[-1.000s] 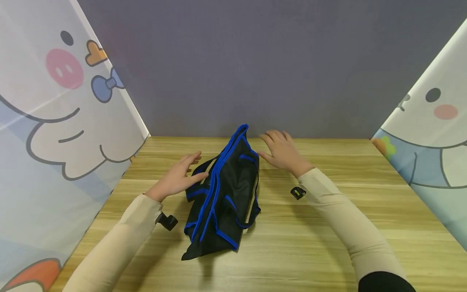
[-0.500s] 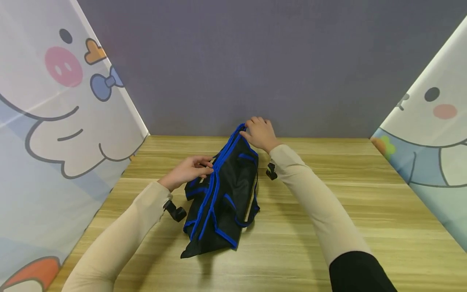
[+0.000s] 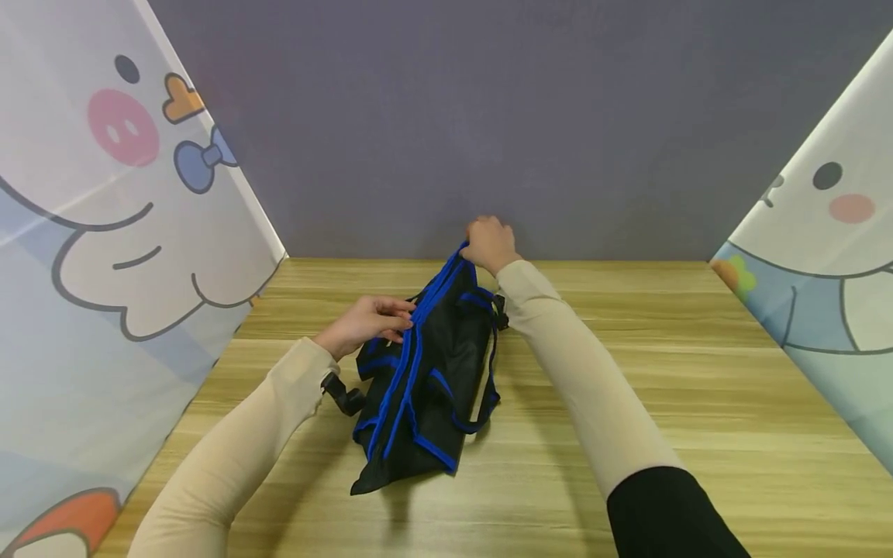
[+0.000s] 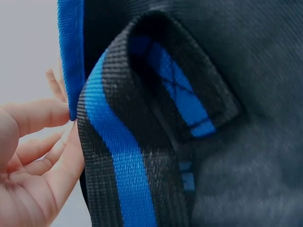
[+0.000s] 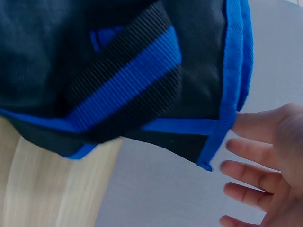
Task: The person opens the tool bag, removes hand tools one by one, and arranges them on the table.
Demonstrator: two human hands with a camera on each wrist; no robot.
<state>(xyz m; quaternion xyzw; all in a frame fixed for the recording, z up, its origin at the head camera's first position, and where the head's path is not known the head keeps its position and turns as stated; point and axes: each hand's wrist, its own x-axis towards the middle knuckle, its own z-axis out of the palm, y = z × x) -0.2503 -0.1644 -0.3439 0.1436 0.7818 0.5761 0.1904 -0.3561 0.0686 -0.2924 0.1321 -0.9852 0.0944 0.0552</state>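
A black fabric bag [image 3: 443, 356] with blue trim [image 3: 396, 380] stands on the table, running away from me with its long top edges close together. At about the middle of that top, my left hand [image 3: 370, 322] pinches the trimmed edge between thumb and forefinger; the left wrist view shows this hand [image 4: 42, 161] beside a black-and-blue webbing strap [image 4: 125, 161]. My right hand [image 3: 491, 244] grips the bag's far upper end. In the right wrist view its thumb and forefinger meet the blue edge [image 5: 229, 71], while the other fingers [image 5: 251, 172] spread below. The bag's inside is hidden.
The bag rests on a light wood-grain table [image 3: 628, 372]. Behind it rises a grey wall [image 3: 558, 116]. Cartoon-printed cloth panels flank the table at left [image 3: 195, 263] and right [image 3: 823, 302]. A small black device [image 3: 343, 394] is worn at the left wrist.
Both hands have moved in from beside the bag to its top edge. The right hand has come left to grip the far end; the left hand now pinches the middle trim.
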